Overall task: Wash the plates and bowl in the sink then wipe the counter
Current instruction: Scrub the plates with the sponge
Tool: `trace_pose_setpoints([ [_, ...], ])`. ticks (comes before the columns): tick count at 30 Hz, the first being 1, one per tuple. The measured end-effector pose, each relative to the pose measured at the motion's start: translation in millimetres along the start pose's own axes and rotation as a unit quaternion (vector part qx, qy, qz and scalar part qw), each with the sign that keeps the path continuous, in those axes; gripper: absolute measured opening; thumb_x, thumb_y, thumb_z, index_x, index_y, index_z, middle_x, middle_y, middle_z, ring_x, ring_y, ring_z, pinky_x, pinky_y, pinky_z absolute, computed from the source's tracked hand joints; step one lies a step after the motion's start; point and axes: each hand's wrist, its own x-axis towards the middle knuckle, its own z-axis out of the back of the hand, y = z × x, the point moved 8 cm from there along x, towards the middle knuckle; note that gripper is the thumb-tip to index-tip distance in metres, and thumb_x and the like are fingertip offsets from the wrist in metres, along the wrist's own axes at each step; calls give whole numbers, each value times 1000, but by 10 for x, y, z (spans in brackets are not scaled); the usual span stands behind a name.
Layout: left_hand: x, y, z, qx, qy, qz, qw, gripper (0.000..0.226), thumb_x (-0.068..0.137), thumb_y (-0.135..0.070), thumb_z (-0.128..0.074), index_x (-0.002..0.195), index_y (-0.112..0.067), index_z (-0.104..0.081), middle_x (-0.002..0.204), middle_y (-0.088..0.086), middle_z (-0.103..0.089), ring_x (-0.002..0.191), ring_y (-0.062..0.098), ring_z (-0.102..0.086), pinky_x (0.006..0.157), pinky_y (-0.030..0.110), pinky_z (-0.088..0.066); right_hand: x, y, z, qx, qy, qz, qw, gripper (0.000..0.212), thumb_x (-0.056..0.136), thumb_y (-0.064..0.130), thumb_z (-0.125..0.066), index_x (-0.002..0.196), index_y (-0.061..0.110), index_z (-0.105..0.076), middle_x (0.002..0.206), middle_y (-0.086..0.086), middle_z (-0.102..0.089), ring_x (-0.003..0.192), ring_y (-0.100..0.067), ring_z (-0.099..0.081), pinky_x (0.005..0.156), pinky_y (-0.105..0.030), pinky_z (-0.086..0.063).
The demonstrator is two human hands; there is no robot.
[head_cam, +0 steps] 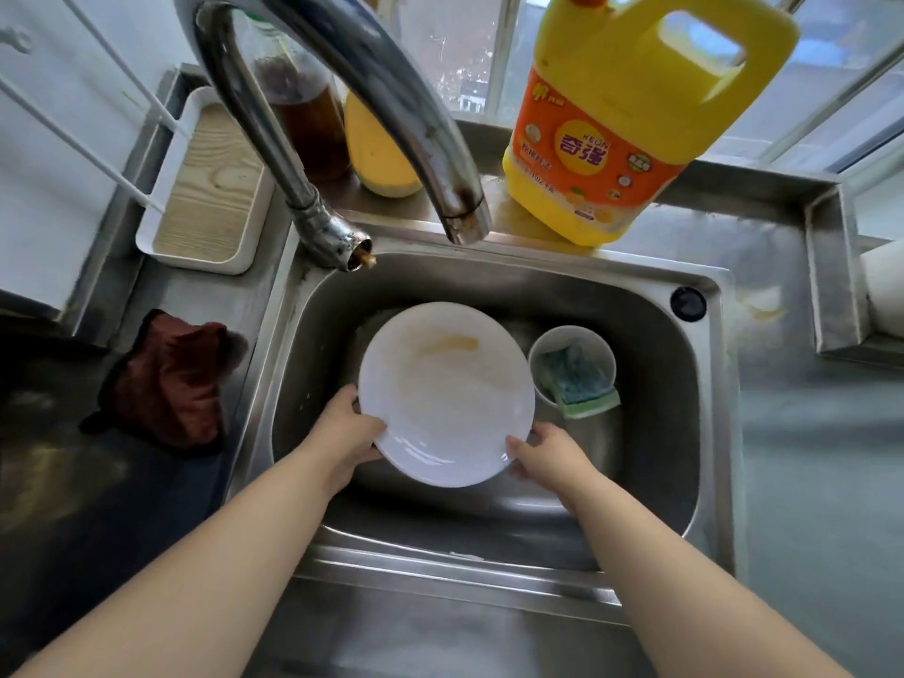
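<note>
White plate (446,393) up over the steel sink (685,384), tilted toward the camera, held by both rims. Left hand (348,433) clamped on the left edge, fingers curled under and thumb on the rim; right hand (543,457) pinching the lower right edge the same way. Yellowish smear across the plate's upper face, so washing looks barely begun. No water running from the faucet (391,105). Next move, by the look of it: freeing one hand for the tap or for the sponge (579,381), which sits tucked in the white bowl (543,349) just right of the plate.

Count: one plate plainly in view, perhaps another hidden beneath, cannot tell. One bowl. One sponge. One yellow detergent jug (611,139) on the back ledge. One dark red cloth (171,379) on the counter left of the sink, waiting for the wipe-down. One white tray (161,222) further back.
</note>
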Motion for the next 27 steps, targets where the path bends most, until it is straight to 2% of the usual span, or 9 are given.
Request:
trace_pose_setpoints([
  [3, -52, -62, 63, -7, -19, -26, 999, 49, 86, 9, -54, 128, -14, -45, 109, 1, -55, 106, 26, -54, 71, 36, -54, -205, 328, 436, -189, -146, 114, 964, 26, 93, 28, -54, 112, 12, -60, 98, -5, -67, 88, -24, -62, 75, -33, -50],
  [5, -71, -91, 101, -14, -33, -39, 999, 43, 86, 9, -53, 123, -14, -47, 113, 6, -56, 107, 28, -54, 70, 36, -54, -374, 636, 727, -248, -270, 230, 902, 27, 92, 24, -55, 116, 12, -59, 107, -9, -63, 97, -29, -55, 78, -34, -44],
  [6, -86, -106, 109, -15, -37, -45, 998, 42, 87, 9, -53, 122, -13, -47, 115, 7, -56, 106, 28, -55, 70, 36, -55, -363, 719, 794, -288, -293, 251, 876, 35, 91, 24, -57, 124, 12, -55, 117, -12, -58, 104, -31, -50, 85, -36, -42],
  [9, -106, -118, 112, -20, -33, -60, 997, 47, 86, 8, -54, 126, -14, -46, 121, 7, -55, 111, 30, -55, 75, 41, -58, -12, 657, 814, -397, -224, 141, 879, 61, 92, 39, -55, 145, 22, -31, 146, -16, -33, 124, -37, -35, 104, -44, -32],
  [13, -161, -93, 150, -36, -17, -63, 997, 49, 86, 8, -53, 127, -18, -45, 123, 7, -54, 114, 31, -53, 82, 46, -57, 240, 462, 754, -416, -179, 79, 888, 64, 94, 36, -51, 149, 23, -22, 149, -18, -29, 129, -39, -30, 107, -46, -30],
  [16, -233, -110, 192, -45, -5, -68, 997, 46, 85, 6, -53, 122, -19, -45, 122, 8, -54, 116, 33, -54, 82, 46, -56, 118, 522, 818, -369, -209, 108, 899, 57, 92, 27, -54, 144, 21, -32, 138, -17, -43, 119, -38, -38, 100, -44, -36],
  [18, -316, -145, 183, -63, 9, -69, 996, 48, 85, 7, -55, 123, -20, -43, 121, 7, -54, 115, 32, -54, 81, 45, -57, -92, 614, 880, -270, -229, 143, 924, 53, 88, 26, -55, 139, 23, -42, 127, -12, -54, 111, -34, -46, 95, -41, -42],
  [21, -506, -222, 66, -114, 56, -77, 989, 57, 86, 12, -53, 128, -25, -42, 122, 6, -56, 113, 31, -56, 79, 44, -58, -590, 764, 696, -140, -185, 216, 948, 56, 84, 27, -60, 138, 30, -46, 116, -7, -57, 104, -25, -55, 93, -35, -46],
  [27, -832, -268, -247, -185, 104, -81, 974, 46, 88, 17, -41, 126, -8, -50, 113, 20, -65, 98, 34, -67, 62, 34, -59, -1256, 998, -196, -180, -69, 328, 925, 61, 88, 23, -57, 143, 40, -36, 139, 5, -36, 123, -17, -33, 109, -23, -25],
])
